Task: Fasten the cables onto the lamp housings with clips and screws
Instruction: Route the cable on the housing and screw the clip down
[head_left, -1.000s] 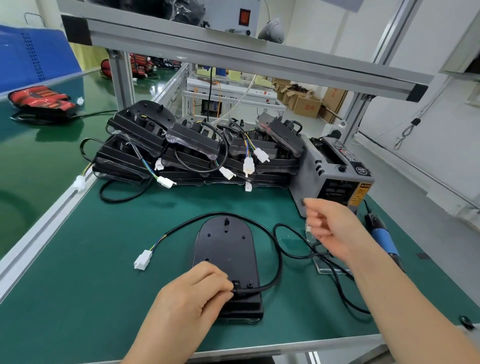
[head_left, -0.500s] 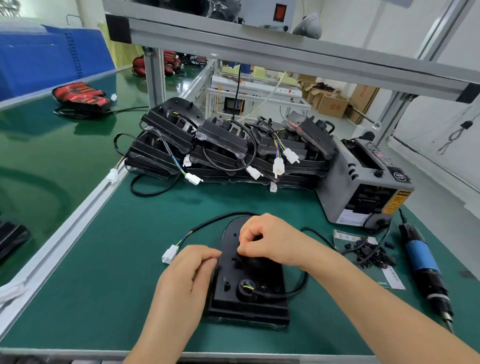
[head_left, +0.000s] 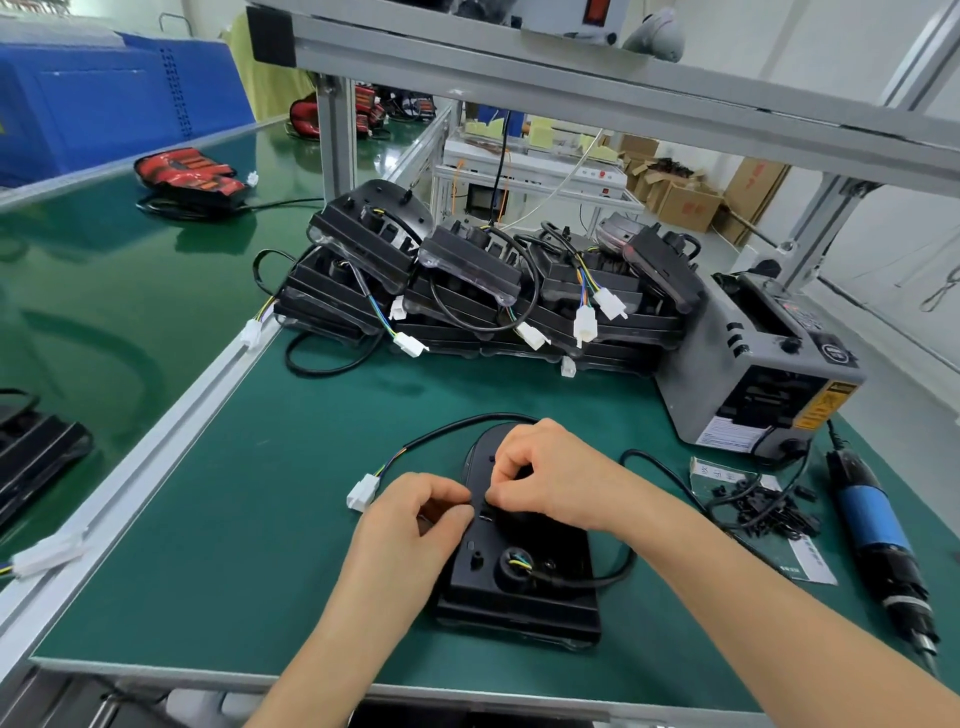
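A black lamp housing (head_left: 519, 587) lies back-side up on the green mat in front of me. Its black cable (head_left: 457, 427) loops out from a round port and ends in a white connector (head_left: 362, 492) to the left. My left hand (head_left: 415, 525) and my right hand (head_left: 550, 475) meet over the housing's middle, fingers curled, pinching a small black part, likely a clip, against the housing. The part itself is mostly hidden by my fingers. A pile of small black clips (head_left: 763, 512) lies to the right.
Stacked lamp housings (head_left: 467, 291) with dangling cables fill the back of the mat. A grey tape dispenser (head_left: 753, 374) stands at the right rear. An electric screwdriver (head_left: 872, 535) with a blue grip lies at the far right. A red lamp (head_left: 189, 174) sits on the left conveyor.
My right hand came in from the right side to the housing's middle. My left hand shifted from the cable port up to meet it. My head view moved closer.
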